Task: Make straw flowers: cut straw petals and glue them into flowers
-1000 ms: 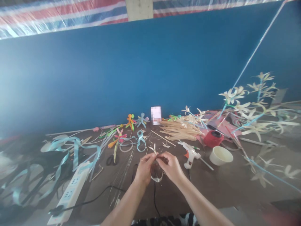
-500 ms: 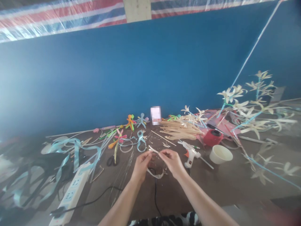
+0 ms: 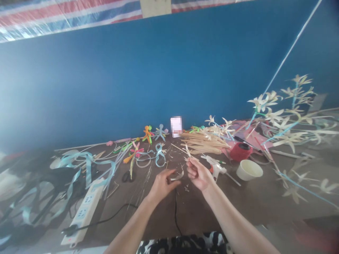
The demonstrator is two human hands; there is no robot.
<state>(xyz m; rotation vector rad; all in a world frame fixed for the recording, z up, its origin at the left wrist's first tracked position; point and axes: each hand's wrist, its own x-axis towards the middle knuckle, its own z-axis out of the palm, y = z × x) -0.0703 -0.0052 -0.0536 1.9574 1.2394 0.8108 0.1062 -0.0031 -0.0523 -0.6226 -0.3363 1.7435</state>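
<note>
My left hand (image 3: 163, 184) is over the table with a curled pale strip (image 3: 181, 174) coming out between its thumb and fingers. Thumb and index tip stand apart, and the strip's near end is hidden in the hand, apparently held by the inner fingers. Slightly higher, to the right, my right hand (image 3: 198, 172) pinches a small pale strip flower (image 3: 187, 151) with narrow petals pointing up. Small white scraps (image 3: 186, 188) lie on the tabletop below the two hands.
Right of my hands are a glue gun (image 3: 215, 167), a cream cup (image 3: 249, 170) and a red roll (image 3: 241, 151). Dried strips (image 3: 208, 143) and pale flower stems (image 3: 290, 130) lie behind. Left are scissors (image 3: 129, 176), blue ribbon (image 3: 87, 165) and a power strip (image 3: 84, 208) with its cord.
My hands have come apart. The right has moved up and right with the small flower, which now stands more upright. The curled strip has shifted away from me between the left hand's fingers.
</note>
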